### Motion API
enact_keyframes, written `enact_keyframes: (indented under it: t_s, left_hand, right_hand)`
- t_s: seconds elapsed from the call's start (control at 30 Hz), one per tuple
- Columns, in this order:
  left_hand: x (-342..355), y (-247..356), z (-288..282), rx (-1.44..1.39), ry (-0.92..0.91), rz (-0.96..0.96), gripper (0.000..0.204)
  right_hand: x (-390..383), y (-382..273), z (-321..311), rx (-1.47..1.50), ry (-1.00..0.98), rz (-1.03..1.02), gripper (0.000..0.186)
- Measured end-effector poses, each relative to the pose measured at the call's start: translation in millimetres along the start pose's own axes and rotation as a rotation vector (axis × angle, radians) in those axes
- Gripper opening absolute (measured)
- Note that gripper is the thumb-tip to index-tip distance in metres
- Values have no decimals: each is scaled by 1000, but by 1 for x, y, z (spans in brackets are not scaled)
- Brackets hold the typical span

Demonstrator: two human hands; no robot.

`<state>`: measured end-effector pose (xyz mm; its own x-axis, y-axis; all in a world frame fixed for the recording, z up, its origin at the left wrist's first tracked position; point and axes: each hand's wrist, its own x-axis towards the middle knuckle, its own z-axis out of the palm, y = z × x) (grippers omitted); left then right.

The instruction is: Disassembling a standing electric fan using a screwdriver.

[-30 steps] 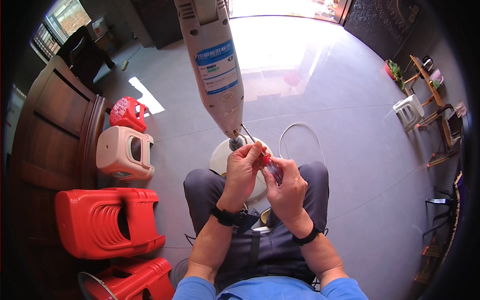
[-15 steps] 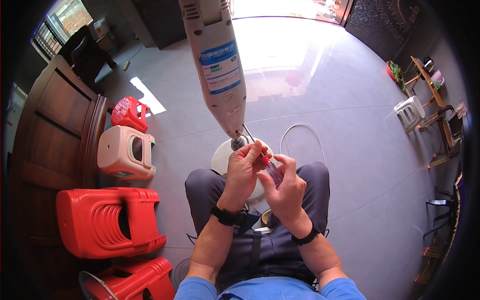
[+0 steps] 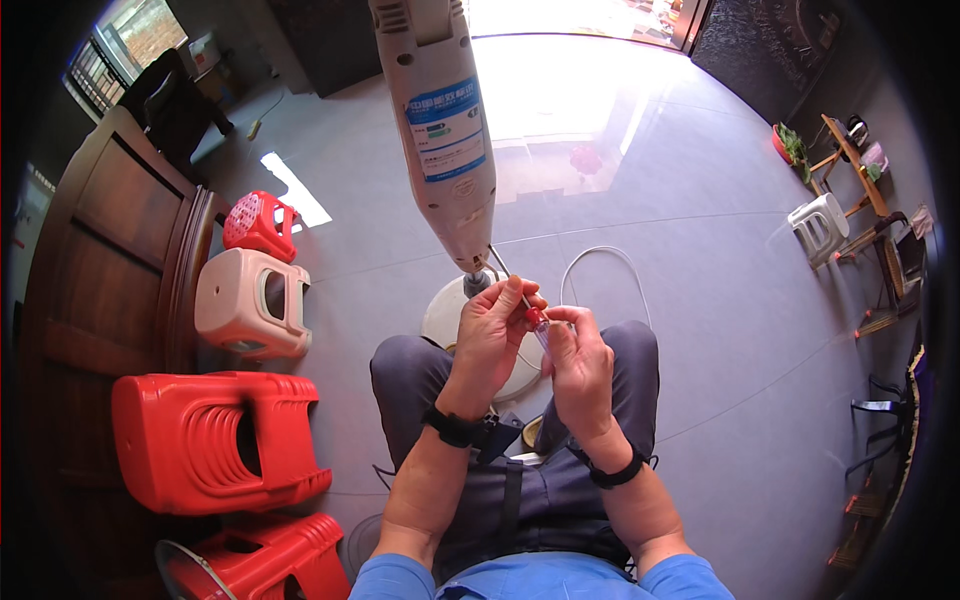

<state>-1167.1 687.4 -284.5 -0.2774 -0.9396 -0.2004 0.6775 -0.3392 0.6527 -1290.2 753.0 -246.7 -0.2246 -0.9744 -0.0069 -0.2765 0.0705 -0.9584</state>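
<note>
A screwdriver (image 3: 538, 322) with a clear reddish handle and red collar lies between my two hands. Its metal shaft slants up to the lower end of a long white housing (image 3: 447, 180), next to a screw hole; the tip's exact contact is hard to see. My left hand (image 3: 488, 335) pinches around the shaft near the collar. Wrapped on the handle, my right hand (image 3: 582, 372) hides most of it. The housing carries a blue and white label and stands on a grey pole (image 3: 475, 284) over a round white base (image 3: 445, 318) between my knees.
A white cable (image 3: 625, 257) loops on the grey floor beside the base. Along the left stand red stools (image 3: 215, 440), a beige stool (image 3: 250, 305) and a dark wooden cabinet (image 3: 120, 240). At the right are a white stool (image 3: 818, 228) and a potted plant (image 3: 790, 145).
My right hand has turned on the screwdriver handle, its fingers now closer together and covering more of it. The housing has shifted slightly right and up. My left hand stays nearly in place.
</note>
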Motion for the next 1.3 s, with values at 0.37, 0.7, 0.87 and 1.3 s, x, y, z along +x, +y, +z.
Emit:
enact_keyframes:
  t_s: [0.37,0.7,0.87,1.3]
  left_hand:
    - [6,1,-13,66,18,-15,27]
    - [6,-1,-3,-8,34,-18,28]
    - [5,0,-3,-15,34,0,28]
    - [1,4,4,-37,5,-4,25]
  right_hand:
    - [4,9,11,-409,370,-701,20]
    - [10,12,12,-291,277,-614,20]
    - [-5,-5,1,-215,76,-155,27]
    - [-4,9,5,-188,132,-172,31]
